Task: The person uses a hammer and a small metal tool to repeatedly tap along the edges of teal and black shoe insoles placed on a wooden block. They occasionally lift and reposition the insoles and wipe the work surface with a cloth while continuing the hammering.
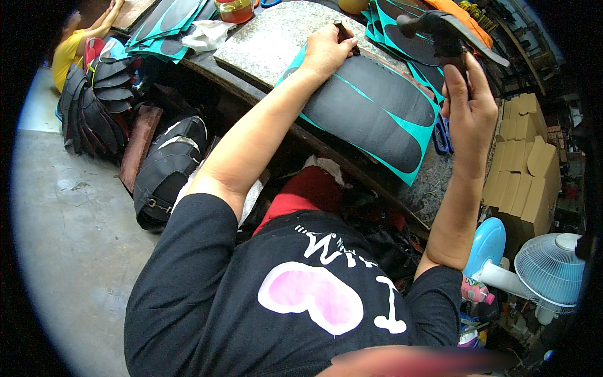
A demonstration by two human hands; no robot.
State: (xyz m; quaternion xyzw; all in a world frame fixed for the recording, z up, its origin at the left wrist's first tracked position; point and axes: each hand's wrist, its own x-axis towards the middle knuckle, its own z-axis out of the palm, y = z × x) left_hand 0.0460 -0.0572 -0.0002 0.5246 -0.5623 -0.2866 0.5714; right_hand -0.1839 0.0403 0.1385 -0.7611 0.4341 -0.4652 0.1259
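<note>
My left hand (pixel 325 53) is closed around a short dark punch-like tool (pixel 343 32), standing at the far edge of a sheet. That sheet (pixel 370 110) is black with teal strips between its long, rounded sole shapes. It lies partly on a pale speckled stone slab (pixel 270 34) and reaches over the near side of the workbench. On the right, my right hand (pixel 468 94) is raised above the bench, its fingers wrapped around the handle of a dark hammer (pixel 440 38). The hammer head is up, apart from the tool in my left hand.
Similar teal-and-black sheets (pixel 166 25) are stacked at the left back; more (pixel 402 34) lie behind the slab. Blue-handled scissors (pixel 443 135) rest by the sheet's right end. Cardboard boxes (pixel 524 169) and a fan (pixel 549 270) stand right. A person in yellow (pixel 66 53) is far left.
</note>
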